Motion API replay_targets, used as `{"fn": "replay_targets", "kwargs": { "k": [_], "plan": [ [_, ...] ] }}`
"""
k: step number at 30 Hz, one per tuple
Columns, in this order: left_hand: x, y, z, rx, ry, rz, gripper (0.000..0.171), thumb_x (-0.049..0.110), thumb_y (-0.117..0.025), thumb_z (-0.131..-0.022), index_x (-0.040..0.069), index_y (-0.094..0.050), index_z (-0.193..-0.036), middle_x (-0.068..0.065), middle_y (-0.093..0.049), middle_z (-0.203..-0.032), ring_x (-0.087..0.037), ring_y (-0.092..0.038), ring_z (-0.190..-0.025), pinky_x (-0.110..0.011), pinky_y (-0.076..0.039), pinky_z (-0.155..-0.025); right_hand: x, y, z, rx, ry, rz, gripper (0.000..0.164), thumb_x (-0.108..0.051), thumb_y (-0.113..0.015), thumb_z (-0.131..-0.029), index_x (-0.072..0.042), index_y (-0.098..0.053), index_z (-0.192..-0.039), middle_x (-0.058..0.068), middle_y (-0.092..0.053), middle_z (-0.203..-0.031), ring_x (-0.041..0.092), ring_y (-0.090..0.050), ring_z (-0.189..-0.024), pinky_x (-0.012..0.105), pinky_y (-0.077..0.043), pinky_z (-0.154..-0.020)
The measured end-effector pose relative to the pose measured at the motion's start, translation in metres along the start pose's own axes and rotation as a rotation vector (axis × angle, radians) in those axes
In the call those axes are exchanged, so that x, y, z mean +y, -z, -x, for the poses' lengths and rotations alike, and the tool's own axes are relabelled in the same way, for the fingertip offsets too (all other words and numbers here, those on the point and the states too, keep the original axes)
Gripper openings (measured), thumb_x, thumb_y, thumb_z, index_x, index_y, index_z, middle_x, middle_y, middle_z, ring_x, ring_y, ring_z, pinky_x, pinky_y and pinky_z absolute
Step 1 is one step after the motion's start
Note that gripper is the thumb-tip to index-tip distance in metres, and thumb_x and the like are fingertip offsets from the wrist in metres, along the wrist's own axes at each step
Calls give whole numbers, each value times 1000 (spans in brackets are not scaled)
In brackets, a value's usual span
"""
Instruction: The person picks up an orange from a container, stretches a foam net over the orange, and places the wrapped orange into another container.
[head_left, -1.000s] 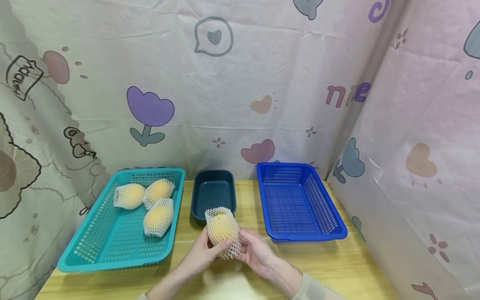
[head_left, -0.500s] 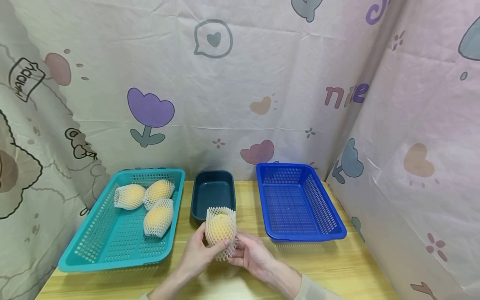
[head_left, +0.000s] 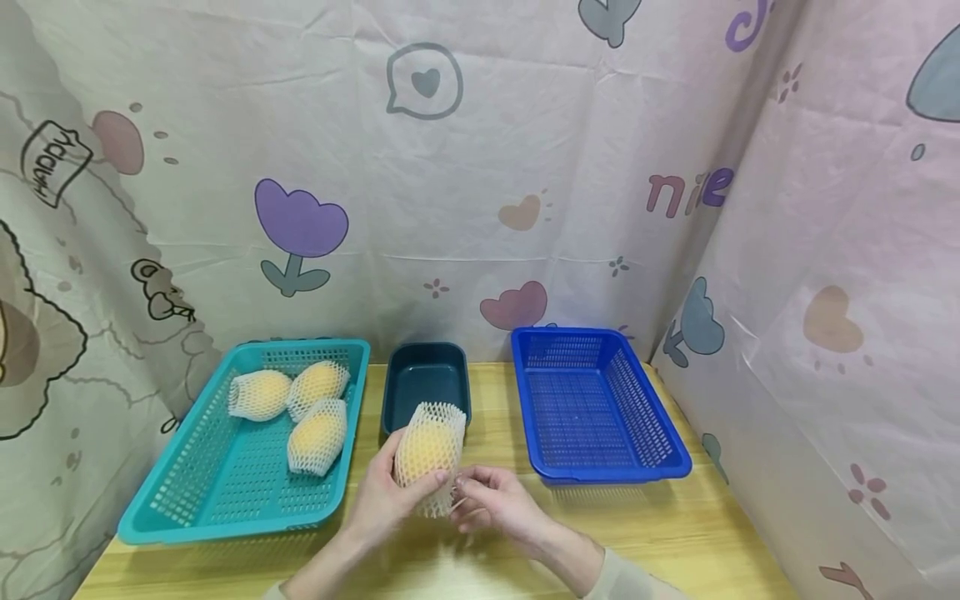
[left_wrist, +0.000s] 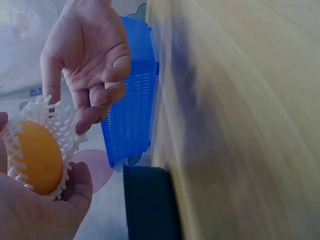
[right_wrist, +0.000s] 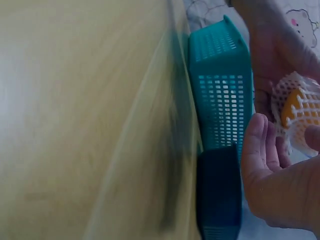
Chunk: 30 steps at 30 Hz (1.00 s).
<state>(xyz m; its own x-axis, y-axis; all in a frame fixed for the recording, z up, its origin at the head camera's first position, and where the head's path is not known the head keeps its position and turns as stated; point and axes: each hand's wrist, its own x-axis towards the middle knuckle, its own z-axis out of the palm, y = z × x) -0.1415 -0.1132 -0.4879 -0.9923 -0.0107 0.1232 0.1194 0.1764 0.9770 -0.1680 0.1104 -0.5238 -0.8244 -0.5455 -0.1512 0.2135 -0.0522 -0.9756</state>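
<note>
A yellow mango in a white foam net is held up above the table in front of the small dark bin. My left hand grips it from the left, its thumb across the lower front. My right hand is at the net's lower right edge, thumb and forefinger pinching the mesh there. In the left wrist view, bare orange skin of the mango shows at the net's open end. Three more netted mangoes lie in the turquoise basket on the left.
On the right stands a blue basket with perforated sides. All the containers rest on a wooden table. A patterned cloth hangs close behind them and along both sides.
The held mango has moved slightly left and tilted, and its net stands a little higher. My right hand has shifted down the net's right side. The baskets and other mangoes stay put.
</note>
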Motion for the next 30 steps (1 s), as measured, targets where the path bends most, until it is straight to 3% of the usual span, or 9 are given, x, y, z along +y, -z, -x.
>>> {"fn": "replay_targets", "kwargs": {
  "k": [4, 8, 11, 17, 21, 25, 30],
  "plan": [
    [8, 11, -2, 28, 9, -103, 76, 28, -97, -88, 17, -61, -154, -15, -76, -133, -19, -71, -105, -28, -61, -81, -4, 1, -2, -21, 81, 117, 43, -18, -66, -111, 17, -64, -135, 17, -81, -114, 13, -78, -95, 30, -69, -85],
    [16, 25, -4, 58, 11, -201, 82, 35, -98, -86, 18, -59, -156, -14, -76, -135, -19, -71, -106, -29, -59, -82, -10, 0, -3, -17, 130, 205, 39, -16, -66, -111, 17, -66, -132, 39, -75, -123, 9, -77, -95, 32, -69, -89],
    [21, 36, -8, 64, 11, -248, 86, 36, -101, -83, 18, -59, -156, -14, -75, -136, -21, -71, -108, -31, -58, -84, -14, -3, -5, -18, 186, 275, 36, -14, -65, -111, 18, -68, -128, 44, -73, -122, 5, -76, -94, 28, -69, -86],
    [34, 59, -11, 41, 23, -329, 92, 43, -101, -83, 20, -56, -159, -14, -72, -140, -26, -69, -113, -34, -56, -85, -21, -10, -11, -12, 288, 433, 27, -13, -67, -109, 12, -75, -120, 37, -78, -112, -1, -75, -90, 20, -65, -81],
    [39, 73, -15, 55, -3, -398, 92, 48, -100, -83, 20, -57, -160, -14, -71, -137, -26, -66, -111, -33, -54, -83, -25, -17, -17, 1, 329, 551, 22, -17, -72, -107, 2, -80, -115, 25, -83, -107, -5, -73, -88, 19, -64, -78],
    [40, 89, -19, 76, -28, -466, 93, 52, -99, -84, 16, -58, -159, -16, -71, -136, -27, -65, -108, -33, -52, -80, -28, -24, -20, -10, 357, 622, 17, -21, -74, -107, -7, -82, -114, 15, -85, -106, -8, -72, -89, 22, -65, -79],
    [40, 110, -23, 75, -26, -538, 99, 57, -94, -88, 11, -52, -164, -19, -70, -142, -31, -69, -111, -34, -53, -79, -30, -33, -26, -36, 446, 679, 14, -18, -75, -106, -8, -82, -112, 12, -85, -104, -7, -73, -93, 19, -66, -81]
  ]
}}
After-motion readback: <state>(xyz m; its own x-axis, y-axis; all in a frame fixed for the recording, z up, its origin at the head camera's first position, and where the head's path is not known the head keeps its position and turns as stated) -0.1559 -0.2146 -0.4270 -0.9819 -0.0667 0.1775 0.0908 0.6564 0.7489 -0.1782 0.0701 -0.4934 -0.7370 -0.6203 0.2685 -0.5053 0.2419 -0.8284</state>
